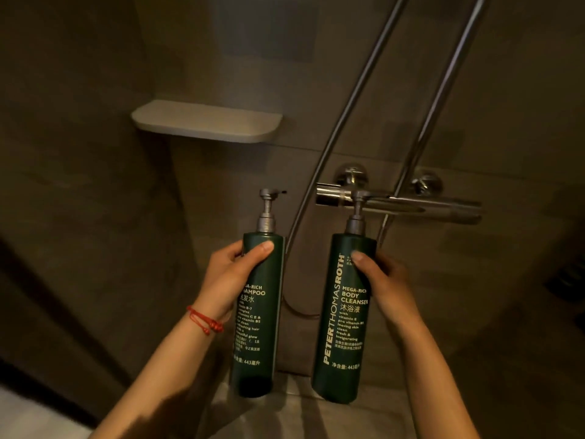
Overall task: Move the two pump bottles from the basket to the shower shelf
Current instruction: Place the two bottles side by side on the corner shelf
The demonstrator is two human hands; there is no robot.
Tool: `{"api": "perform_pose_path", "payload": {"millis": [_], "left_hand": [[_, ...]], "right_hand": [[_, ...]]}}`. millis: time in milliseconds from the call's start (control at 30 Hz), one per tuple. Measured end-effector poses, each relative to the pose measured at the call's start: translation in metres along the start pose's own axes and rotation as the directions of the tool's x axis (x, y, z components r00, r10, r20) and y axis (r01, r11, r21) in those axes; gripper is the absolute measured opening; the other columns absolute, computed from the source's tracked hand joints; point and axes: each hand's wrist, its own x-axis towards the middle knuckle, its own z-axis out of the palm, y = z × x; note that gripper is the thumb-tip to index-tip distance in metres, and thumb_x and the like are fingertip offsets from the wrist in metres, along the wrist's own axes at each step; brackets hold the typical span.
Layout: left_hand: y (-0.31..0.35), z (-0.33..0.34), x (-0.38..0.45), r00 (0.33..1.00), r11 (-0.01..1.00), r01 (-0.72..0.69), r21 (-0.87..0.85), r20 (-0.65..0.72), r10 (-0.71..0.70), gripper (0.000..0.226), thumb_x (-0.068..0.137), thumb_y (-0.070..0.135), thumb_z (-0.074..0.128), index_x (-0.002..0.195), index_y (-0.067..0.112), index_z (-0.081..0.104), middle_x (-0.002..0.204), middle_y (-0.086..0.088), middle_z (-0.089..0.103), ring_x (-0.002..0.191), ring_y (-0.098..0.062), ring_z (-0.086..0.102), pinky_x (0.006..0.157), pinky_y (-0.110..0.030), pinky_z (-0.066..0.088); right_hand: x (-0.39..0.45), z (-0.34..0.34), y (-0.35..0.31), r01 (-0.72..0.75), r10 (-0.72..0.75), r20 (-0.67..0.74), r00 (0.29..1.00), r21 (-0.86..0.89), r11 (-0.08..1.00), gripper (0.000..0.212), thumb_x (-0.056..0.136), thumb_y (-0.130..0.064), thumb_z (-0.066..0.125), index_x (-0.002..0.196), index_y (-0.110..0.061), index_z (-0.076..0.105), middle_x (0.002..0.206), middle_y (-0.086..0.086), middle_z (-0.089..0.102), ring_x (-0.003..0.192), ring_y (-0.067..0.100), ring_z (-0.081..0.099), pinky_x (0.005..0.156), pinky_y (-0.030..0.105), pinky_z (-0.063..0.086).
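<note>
Two tall dark green pump bottles with grey pumps are held upright in front of me. My left hand (226, 277) grips the shampoo bottle (258, 337) around its upper half. My right hand (384, 280) grips the body cleanser bottle (340, 327) the same way. Both bottles hang in the air below and to the right of the pale shower shelf (205, 122), which juts from the wall corner at upper left and carries nothing. The basket is out of view.
A chrome shower mixer (399, 201) with two wall mounts sits right behind the cleanser bottle's pump. Two metal shower hoses (357, 99) run diagonally up the grey tiled wall. A red string bracelet (205, 321) circles my left wrist.
</note>
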Motion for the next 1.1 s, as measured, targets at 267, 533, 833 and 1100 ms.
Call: {"api": "perform_pose_path", "payload": {"millis": [267,533,833,1100], "left_hand": [[0.041,-0.025,0.0,0.987,0.993,-0.117,0.02,-0.111,0.118,0.023,0.058,0.039,0.065,0.069,0.019,0.065,0.053,0.005,0.068,0.051,-0.009,0.063,0.044,-0.018,0.049],[0.101,-0.058,0.038,0.954,0.959,-0.279,0.055,-0.102,0.283,0.025,0.055,0.046,0.066,0.064,0.023,0.066,0.055,0.006,0.069,0.053,-0.007,0.064,0.045,-0.017,0.048],[0.149,-0.086,0.089,0.92,0.921,-0.385,0.06,-0.058,0.388,0.034,0.052,0.048,0.067,0.072,0.02,0.065,0.057,0.007,0.07,0.055,-0.008,0.065,0.047,-0.018,0.05],[0.192,-0.086,0.133,0.892,0.894,-0.445,0.057,-0.056,0.448,0.04,0.047,0.051,0.067,0.07,0.019,0.063,0.054,0.006,0.068,0.054,-0.01,0.064,0.05,-0.02,0.052]], "right_hand": [[0.035,0.042,-0.022,0.1,-0.11,0.156,0.982,0.072,0.992,0.022,0.065,-0.041,0.062,0.077,-0.023,0.066,0.066,-0.017,0.072,0.061,0.002,0.066,0.049,0.009,0.046],[0.076,0.088,-0.075,0.257,-0.266,0.155,0.951,0.077,0.963,0.015,0.067,-0.04,0.06,0.069,-0.026,0.067,0.062,-0.017,0.071,0.058,0.001,0.065,0.048,0.01,0.046],[0.115,0.12,-0.121,0.395,-0.403,0.113,0.908,0.083,0.915,0.023,0.069,-0.044,0.058,0.078,-0.023,0.063,0.063,-0.019,0.07,0.058,-0.001,0.064,0.047,0.008,0.044],[0.159,0.133,-0.172,0.511,-0.522,0.148,0.84,0.109,0.853,0.024,0.067,-0.045,0.056,0.078,-0.024,0.06,0.061,-0.018,0.069,0.056,-0.002,0.063,0.047,0.008,0.045]]}}
